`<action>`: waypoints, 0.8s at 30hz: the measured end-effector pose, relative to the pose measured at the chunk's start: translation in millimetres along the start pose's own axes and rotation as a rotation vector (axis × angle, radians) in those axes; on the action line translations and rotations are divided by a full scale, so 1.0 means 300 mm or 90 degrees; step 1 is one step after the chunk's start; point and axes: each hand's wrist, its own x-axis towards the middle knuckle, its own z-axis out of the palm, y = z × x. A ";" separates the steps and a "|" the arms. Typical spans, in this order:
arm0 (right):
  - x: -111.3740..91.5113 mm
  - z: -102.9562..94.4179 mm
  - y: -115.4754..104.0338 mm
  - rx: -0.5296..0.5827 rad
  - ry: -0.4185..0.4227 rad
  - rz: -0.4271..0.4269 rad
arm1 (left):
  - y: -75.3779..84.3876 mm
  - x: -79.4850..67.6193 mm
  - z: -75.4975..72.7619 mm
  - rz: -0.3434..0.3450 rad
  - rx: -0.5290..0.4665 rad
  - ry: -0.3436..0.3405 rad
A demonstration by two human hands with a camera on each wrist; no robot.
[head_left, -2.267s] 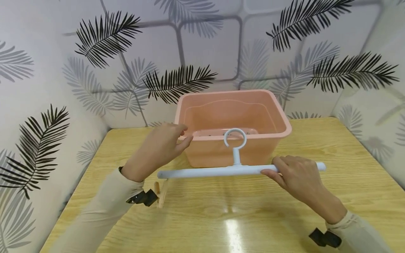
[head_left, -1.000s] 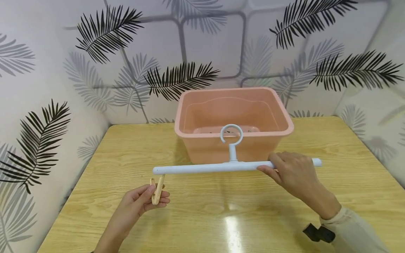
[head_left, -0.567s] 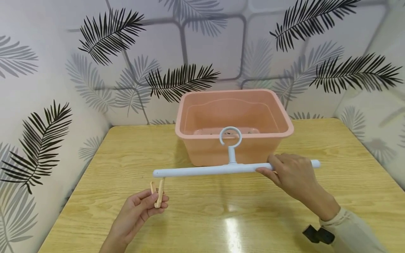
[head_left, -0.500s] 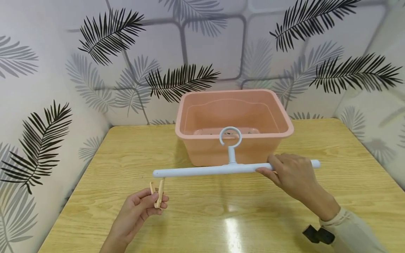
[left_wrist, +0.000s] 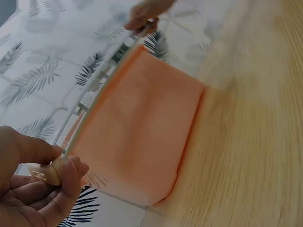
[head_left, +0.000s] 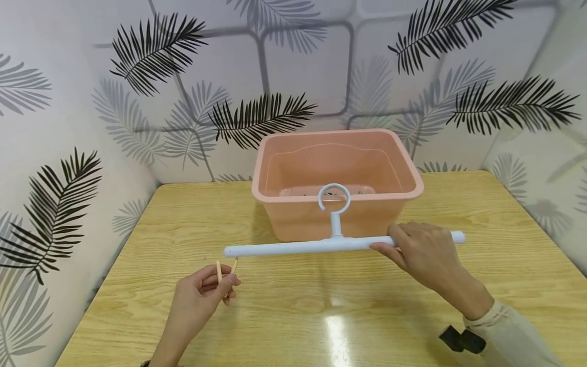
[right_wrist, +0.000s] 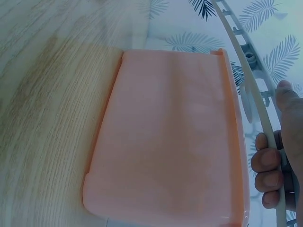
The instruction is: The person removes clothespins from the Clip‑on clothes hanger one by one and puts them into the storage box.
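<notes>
A light blue hanger [head_left: 289, 248] with a ring-shaped hook [head_left: 337, 224] is held level over the table, in front of a pink basin [head_left: 339, 220]. My right hand [head_left: 426, 255] grips its bar near the right end; the right wrist view shows the fingers curled round it. Under the bar's left end is a wood-coloured clothespin [head_left: 219, 271], its two legs spread in a V. My left hand [head_left: 194, 300] pinches it between thumb and fingers. The left wrist view shows the clothespin [left_wrist: 49, 173] at the bar's near end, partly covered by the fingertips.
The basin stands at the back of the wood-grain table [head_left: 293, 311], against the leaf-patterned wall [head_left: 302, 71]. Small dark spots show on the basin's floor. A dark wrist device [head_left: 462, 339] sits at the right sleeve [head_left: 509, 336].
My left hand has come down from beside the basin's rim to the clothespin and pinches it, then turned, so the clothespin now shows more edge-on. My right hand keeps its grip on the hanger.
</notes>
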 end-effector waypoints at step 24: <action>0.003 -0.002 -0.012 -0.014 0.017 -0.018 | 0.019 -0.026 0.075 0.413 0.540 0.241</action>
